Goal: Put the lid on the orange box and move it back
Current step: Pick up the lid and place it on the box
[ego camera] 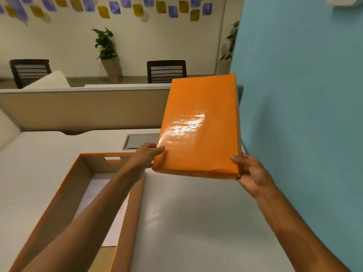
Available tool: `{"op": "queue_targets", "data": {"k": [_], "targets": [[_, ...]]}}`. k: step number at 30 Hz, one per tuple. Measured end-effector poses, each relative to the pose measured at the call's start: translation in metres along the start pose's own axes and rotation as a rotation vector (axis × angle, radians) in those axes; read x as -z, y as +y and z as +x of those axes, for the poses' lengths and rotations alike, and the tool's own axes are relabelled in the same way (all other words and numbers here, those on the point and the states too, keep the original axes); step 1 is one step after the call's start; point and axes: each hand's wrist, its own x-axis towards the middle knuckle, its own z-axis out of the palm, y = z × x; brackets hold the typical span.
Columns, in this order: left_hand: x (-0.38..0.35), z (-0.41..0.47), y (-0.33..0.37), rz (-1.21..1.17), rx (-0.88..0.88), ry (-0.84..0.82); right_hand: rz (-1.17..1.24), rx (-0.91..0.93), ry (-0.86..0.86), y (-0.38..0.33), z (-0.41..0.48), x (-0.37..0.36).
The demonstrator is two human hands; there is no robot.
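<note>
Hands, left hand (149, 154) and right hand (249, 169), clamping glossy orange lid (198, 126) by near corners; tilting risks snagging orange box (135, 209) rim below left hand.

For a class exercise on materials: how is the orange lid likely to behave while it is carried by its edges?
The orange lid probably stays stiff: it spans flat between left hand and right hand. Its glossy sheen suggests it may slip. Likely light, held only at its edges.

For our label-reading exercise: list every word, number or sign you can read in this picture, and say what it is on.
None can be read.
Paper in the open box: faint printed lines, too blurred to read.
Lid: plain orange, no text.
Wall squares: colour only.
</note>
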Motion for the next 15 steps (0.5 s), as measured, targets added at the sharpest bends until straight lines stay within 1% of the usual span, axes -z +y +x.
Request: {"op": "queue_targets", "data": {"k": [1, 4, 7, 10, 15], "targets": [[0.009, -0.004, 0.0, 0.011, -0.007, 0.0, -0.002, -0.015, -0.026, 0.002, -0.002, -0.003], [0.042, -0.021, -0.008, 0.022, -0.054, 0.083, -0.034, -0.052, -0.063, 0.018, -0.004, -0.024], [0.063, -0.033, -0.014, 0.013, -0.084, 0.125, -0.12, -0.062, -0.031, 0.029, -0.002, -0.038], [0.098, -0.052, -0.027, 0.017, -0.073, 0.15, -0.187, -0.085, 0.011, 0.053, -0.005, -0.066], [0.161, -0.086, -0.053, 0.025, -0.082, 0.189, -0.473, -0.084, -0.014, 0.1, -0.02, -0.119]]}}
